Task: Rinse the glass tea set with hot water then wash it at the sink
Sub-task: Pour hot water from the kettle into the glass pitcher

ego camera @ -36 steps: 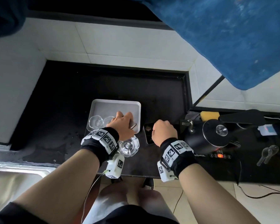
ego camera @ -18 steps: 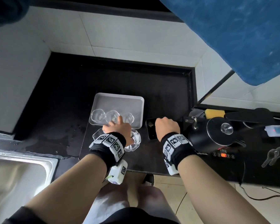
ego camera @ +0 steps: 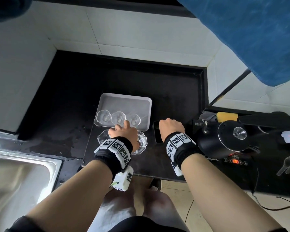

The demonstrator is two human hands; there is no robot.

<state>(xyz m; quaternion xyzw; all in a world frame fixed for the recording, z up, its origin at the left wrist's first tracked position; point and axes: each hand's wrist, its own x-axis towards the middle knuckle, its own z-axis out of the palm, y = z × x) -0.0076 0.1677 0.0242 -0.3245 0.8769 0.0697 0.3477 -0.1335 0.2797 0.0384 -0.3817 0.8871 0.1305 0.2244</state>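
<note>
Three small glass cups (ego camera: 118,118) stand in a row along the near edge of a grey tray (ego camera: 124,100) on the black counter. Just in front of the tray, my left hand (ego camera: 124,133) lies palm down over a faceted glass pitcher (ego camera: 143,141), its fingers curled onto it. More clear glass (ego camera: 102,136) shows at the hand's left side, and the hand hides where the two meet. My right hand (ego camera: 171,126) is a closed fist resting on the counter, with nothing visible in it. A black kettle (ego camera: 224,141) sits on its heating base to the right.
A dark phone (ego camera: 156,133) lies beside my right fist. The heater's red display (ego camera: 235,161) is lit. A steel sink (ego camera: 23,173) is at the lower left, and the counter near it is wet. A yellow sponge (ego camera: 227,116) lies behind the kettle. A blue cloth (ego camera: 249,39) hangs overhead.
My left hand left the tray, where a third cup now stands, and came back onto the glass pitcher in front of it. My right fist stayed put.
</note>
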